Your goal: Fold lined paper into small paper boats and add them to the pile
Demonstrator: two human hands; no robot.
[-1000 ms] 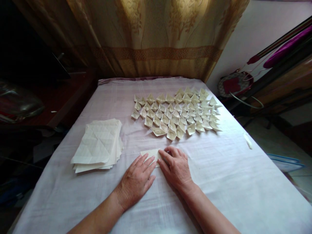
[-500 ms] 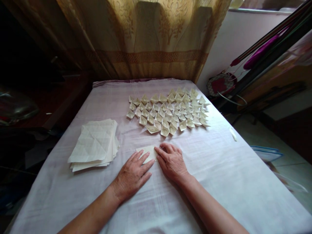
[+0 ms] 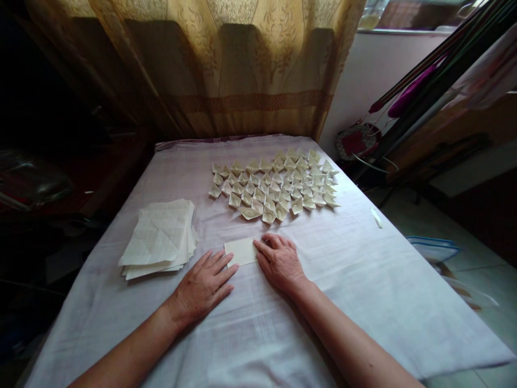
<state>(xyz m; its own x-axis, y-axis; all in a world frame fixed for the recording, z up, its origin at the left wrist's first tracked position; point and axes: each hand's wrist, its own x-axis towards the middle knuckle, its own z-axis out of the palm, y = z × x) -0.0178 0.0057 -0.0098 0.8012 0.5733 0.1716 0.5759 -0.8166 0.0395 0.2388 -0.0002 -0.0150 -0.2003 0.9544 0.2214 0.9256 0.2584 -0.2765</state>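
Observation:
A small folded paper (image 3: pixel 241 252), cream-coloured and oblong, lies flat on the cloth-covered table. At its left end my left hand (image 3: pixel 202 285) rests palm down, fingers stretched out and slightly apart, the fingertips at the paper's edge. Over the right end my right hand (image 3: pixel 281 264) is closed, its bent fingers and thumb holding the paper down; that end is partly hidden. Beyond the hands stand several folded paper boats (image 3: pixel 274 186) in close rows. Left of my left hand lies a stack of creased paper sheets (image 3: pixel 155 237).
A pale cloth (image 3: pixel 323 334) covers the table. Near its right edge lies a small white strip (image 3: pixel 376 217). A gold curtain (image 3: pixel 250 70) hangs behind the far edge. Poles and a round bag (image 3: pixel 357 141) stand at the right, with a blue-edged plastic bag (image 3: pixel 434 245) below.
My left hand has slid left and back, uncovering most of the folded paper. My right hand keeps its place on the right end. The view has shifted slightly.

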